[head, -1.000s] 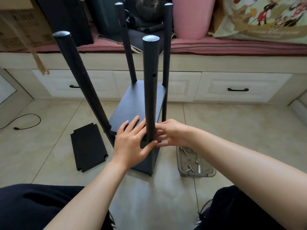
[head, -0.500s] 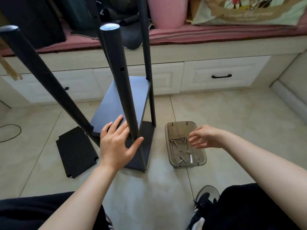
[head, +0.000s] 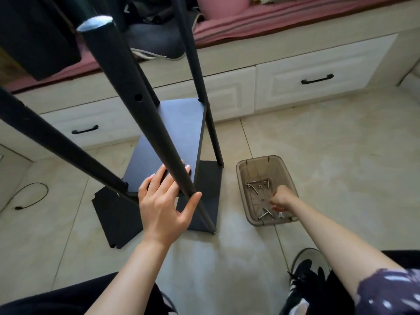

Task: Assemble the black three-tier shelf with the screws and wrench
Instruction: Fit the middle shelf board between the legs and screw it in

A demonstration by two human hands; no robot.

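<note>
The shelf [head: 172, 137] stands on the floor [head: 341, 144] before me, posts rising toward my head. My left hand [head: 164, 201] lies open against the near post [head: 145, 114]. My right hand [head: 281, 197] reaches into the tray [head: 244, 178] among screws [head: 264, 213], fingers curled; whether they grip one I cannot tell. A loose panel [head: 113, 214] lies left; open tile right.

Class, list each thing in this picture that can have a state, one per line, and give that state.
shelf frame: upright, partly assembled, two boards fitted
loose board: flat on the floor, not fitted
near post: standing, side hole empty
tray: open, screws lying inside
left hand: open, bracing the near post
right hand: reaching into the tray; grip cannot be told
right drawer: closed
left drawer: closed
</note>
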